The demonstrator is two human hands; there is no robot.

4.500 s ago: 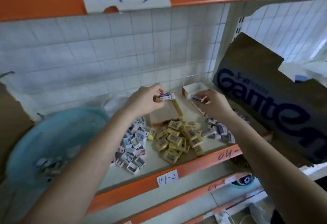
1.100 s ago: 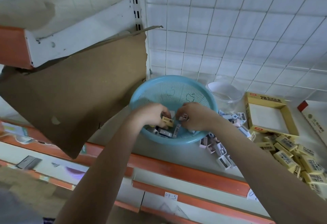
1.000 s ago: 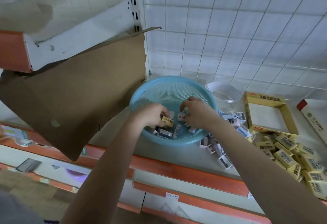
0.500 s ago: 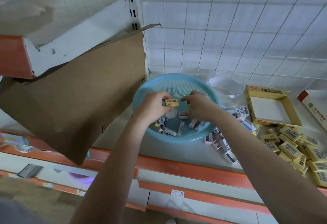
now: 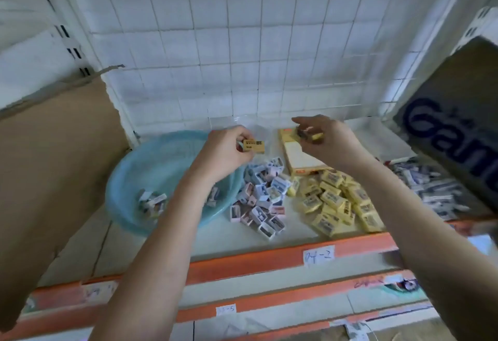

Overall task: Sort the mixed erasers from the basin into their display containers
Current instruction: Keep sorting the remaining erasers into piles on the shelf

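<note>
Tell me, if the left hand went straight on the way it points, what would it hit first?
Likely the clear tub just beyond the left hand and its yellow eraser, then the tiled wall; depth is hard to judge.

The pale shelf (image 5: 161,246) has an orange front lip with a handwritten label (image 5: 318,255) at 5 o'clock. Near the shelf's middle lies a heap of pastel erasers (image 5: 262,197). The blue basin (image 5: 129,179) sits at 9 o'clock, its rim touching that heap. Brown cardboard (image 5: 54,165) covers the far left end beyond the basin. An open yellow box (image 5: 299,157) stands at 1 o'clock, with a pile of yellow erasers (image 5: 334,200) just in front of it at 3 o'clock. Farther out at 3 o'clock lie blue-and-white erasers (image 5: 431,187), partly under a dark carton (image 5: 458,130).
</note>
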